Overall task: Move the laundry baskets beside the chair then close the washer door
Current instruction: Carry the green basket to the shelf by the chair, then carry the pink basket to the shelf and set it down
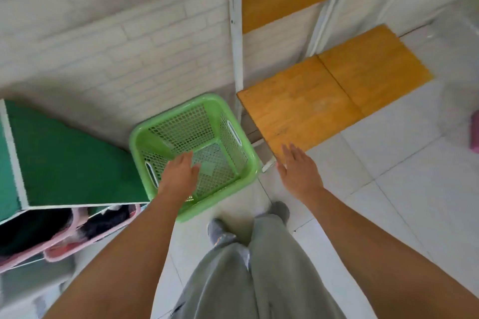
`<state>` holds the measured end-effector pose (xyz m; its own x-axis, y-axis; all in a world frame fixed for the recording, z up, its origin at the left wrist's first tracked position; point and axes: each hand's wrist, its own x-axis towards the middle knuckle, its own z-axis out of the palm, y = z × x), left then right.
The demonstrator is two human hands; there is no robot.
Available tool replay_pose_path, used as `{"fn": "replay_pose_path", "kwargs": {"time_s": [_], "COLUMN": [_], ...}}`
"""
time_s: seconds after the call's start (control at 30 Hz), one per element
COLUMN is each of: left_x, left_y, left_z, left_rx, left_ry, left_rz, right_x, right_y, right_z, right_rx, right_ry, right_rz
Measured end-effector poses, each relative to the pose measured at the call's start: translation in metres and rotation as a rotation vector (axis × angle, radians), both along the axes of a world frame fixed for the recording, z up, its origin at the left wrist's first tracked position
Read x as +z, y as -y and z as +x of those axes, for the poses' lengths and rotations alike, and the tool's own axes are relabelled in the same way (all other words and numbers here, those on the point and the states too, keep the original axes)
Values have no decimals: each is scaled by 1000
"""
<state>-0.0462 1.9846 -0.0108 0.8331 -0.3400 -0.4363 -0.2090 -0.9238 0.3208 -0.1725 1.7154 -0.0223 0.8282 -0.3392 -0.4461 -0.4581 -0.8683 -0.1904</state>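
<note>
We look straight down from head height at our own two bare arms, grey trousers and grey shoes on a white tiled floor. A light green plastic laundry basket with mesh walls and slot handles (207, 134) stands empty on the floor, just beside the near leg of a wooden chair with an orange-brown seat and a white metal frame (311, 106), against a white brick-pattern wall. Our left hand (180, 172) hovers over the basket's near rim with fingers straight and loose, holding nothing. Our right hand (298, 166) is spread flat in the air near the front corner of the chair seat, also holding nothing.

At the lower left, a pink plastic laundry basket holding dark clothes (85, 228) sits partly tucked under a green-topped table with a white edge (64, 163), well apart from the chair.

We judge the task as partly done: the green basket looks placed. The pink basket has yet to be brought over, and the washer door is out of sight, so that step also seems to remain.
</note>
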Motion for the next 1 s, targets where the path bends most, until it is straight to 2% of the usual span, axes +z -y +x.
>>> {"fn": "replay_pose_path", "kwargs": {"time_s": [0.17,0.43,0.77,1.0], "left_x": [27,52,55,48], "left_y": [62,213,423,563], "left_z": [2,-48,-150,-192], "left_rx": [-201,-376,-540,-696], "left_ry": [25,34,-14,-5], "left_rz": [22,-2,-55,-52], "right_x": [24,49,52,44], "right_y": [54,169,311,394], "right_z": [-61,-169,-308,-368], "right_rx": [-166,-417,-751,-956], "right_ry": [4,6,55,70], "right_rz": [3,34,101,110]}}
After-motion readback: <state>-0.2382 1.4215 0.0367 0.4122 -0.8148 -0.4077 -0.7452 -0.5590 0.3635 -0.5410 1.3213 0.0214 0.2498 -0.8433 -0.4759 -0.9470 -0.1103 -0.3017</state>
